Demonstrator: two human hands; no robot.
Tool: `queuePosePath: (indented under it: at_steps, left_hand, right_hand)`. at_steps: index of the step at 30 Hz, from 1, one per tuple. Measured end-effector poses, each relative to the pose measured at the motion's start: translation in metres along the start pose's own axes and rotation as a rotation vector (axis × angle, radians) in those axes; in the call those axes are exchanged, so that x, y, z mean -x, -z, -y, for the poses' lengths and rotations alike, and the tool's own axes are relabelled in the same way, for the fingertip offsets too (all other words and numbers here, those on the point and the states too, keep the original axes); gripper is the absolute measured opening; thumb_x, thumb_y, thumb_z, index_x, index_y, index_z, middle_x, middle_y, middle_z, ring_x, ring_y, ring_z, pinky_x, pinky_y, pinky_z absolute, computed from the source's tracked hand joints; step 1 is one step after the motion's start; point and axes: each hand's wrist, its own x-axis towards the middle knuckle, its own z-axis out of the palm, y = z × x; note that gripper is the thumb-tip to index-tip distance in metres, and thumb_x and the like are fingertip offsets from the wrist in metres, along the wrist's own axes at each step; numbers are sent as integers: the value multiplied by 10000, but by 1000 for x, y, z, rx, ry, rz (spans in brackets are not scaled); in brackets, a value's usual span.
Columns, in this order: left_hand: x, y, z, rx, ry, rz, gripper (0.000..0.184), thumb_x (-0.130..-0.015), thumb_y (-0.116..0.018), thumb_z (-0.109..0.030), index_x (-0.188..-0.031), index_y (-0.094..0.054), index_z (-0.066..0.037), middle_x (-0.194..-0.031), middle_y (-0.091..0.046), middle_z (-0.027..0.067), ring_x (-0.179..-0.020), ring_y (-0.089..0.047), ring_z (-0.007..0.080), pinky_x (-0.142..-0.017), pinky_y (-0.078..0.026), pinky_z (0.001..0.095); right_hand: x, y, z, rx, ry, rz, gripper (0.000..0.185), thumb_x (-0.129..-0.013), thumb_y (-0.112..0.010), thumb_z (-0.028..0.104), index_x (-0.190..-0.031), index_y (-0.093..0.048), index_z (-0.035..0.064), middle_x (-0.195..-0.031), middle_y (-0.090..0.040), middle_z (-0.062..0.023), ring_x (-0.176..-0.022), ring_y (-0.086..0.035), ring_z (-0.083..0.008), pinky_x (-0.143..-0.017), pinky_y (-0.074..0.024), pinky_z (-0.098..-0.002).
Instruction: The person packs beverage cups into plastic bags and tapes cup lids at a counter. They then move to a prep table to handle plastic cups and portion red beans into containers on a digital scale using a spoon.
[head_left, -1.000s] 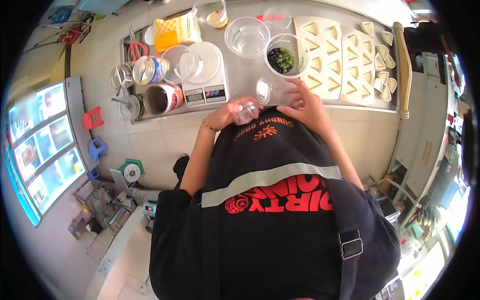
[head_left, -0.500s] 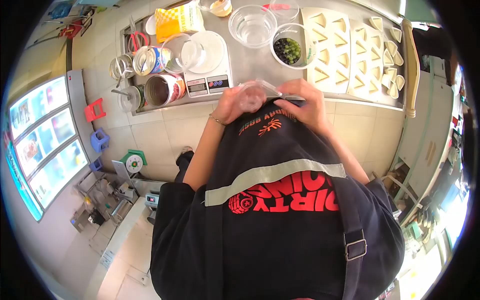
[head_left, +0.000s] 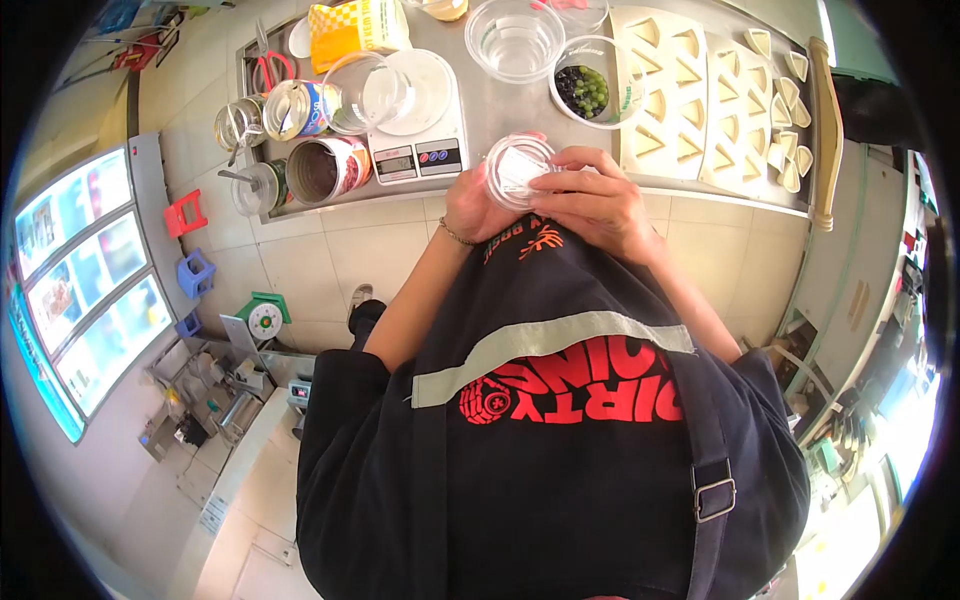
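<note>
My left hand [head_left: 476, 208] is closed around the side of a small round clear plastic cup [head_left: 510, 186], just in front of the table's near edge. Fingers of my right hand [head_left: 598, 203] press on the cup's right side and across its top, where a clear lid seems to lie; glare hides what is inside. Beyond my hands stands a kitchen scale [head_left: 412, 160] with a clear bowl [head_left: 362, 92] partly over its plate. Farther right, a clear tub [head_left: 592, 95] holds dark and green pieces.
Open cans [head_left: 318, 172] and jars [head_left: 250, 190] crowd the left end of the metal table [head_left: 495, 112], near red scissors [head_left: 270, 70] and a yellow bag [head_left: 352, 35]. A large clear bowl [head_left: 515, 40] stands at the back. White trays [head_left: 660, 150] with wedge-shaped hollows lie on the right.
The cup has turned its round top up towards me and risen slightly. My right hand has shifted from a raised clear edge to lie over the cup's top and side.
</note>
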Motion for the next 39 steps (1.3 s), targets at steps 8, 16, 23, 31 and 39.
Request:
queuePosePath:
  at_steps: [8, 16, 23, 31, 39]
  left_hand:
    - [-1, 10, 1, 57, -11, 44, 987, -925, -670, -581, -1582, -290, 50, -1465, -537, 205, -1352, -555, 315, -1143, -458, 449]
    - [9, 26, -10, -33, 102, 67, 1019, -928, -616, -712, -1585, -305, 3, -1426, -556, 247, -1323, -582, 356, -1096, -506, 500]
    - [-7, 19, -6, -249, -20, -57, 651, -1065, -564, -385, -1587, -314, -86, -1513, -489, 192, -1391, -512, 317, -1129, -481, 480]
    - [-37, 22, 6, -1704, -395, -168, 487, -1082, -540, -276, -1474, -481, 6, -1522, -508, 240, -1396, -507, 380, -1166, -405, 444]
    - [-28, 25, 8, -1428, -352, -516, 409, -1084, -506, -250, -1373, -532, 38, -1391, -598, 284, -1313, -560, 445, -1113, -450, 492]
  right_hand:
    - [-4, -2, 1, -26, -5, -41, 305, -783, -840, 55, -1084, -800, 80, -1186, -755, -39, -1185, -654, -283, -994, -551, -396]
    - [9, -20, 1, -222, -532, -385, 313, -901, -754, -14, -1212, -731, 20, -1140, -763, -138, -953, -773, -241, -818, -620, -360]
    - [11, -17, -6, -81, -546, -256, 273, -936, -719, -10, -1208, -725, 20, -1034, -763, -130, -854, -772, -198, -786, -618, -315]
    - [3, -19, -11, -43, -557, -195, 266, -935, -697, -24, -1199, -718, 9, -1049, -750, -144, -891, -768, -202, -799, -615, -317]
    - [-9, -29, -16, -76, -602, -20, 317, -889, -731, 7, -1204, -716, 34, -1138, -738, -143, -1011, -734, -280, -887, -590, -377]
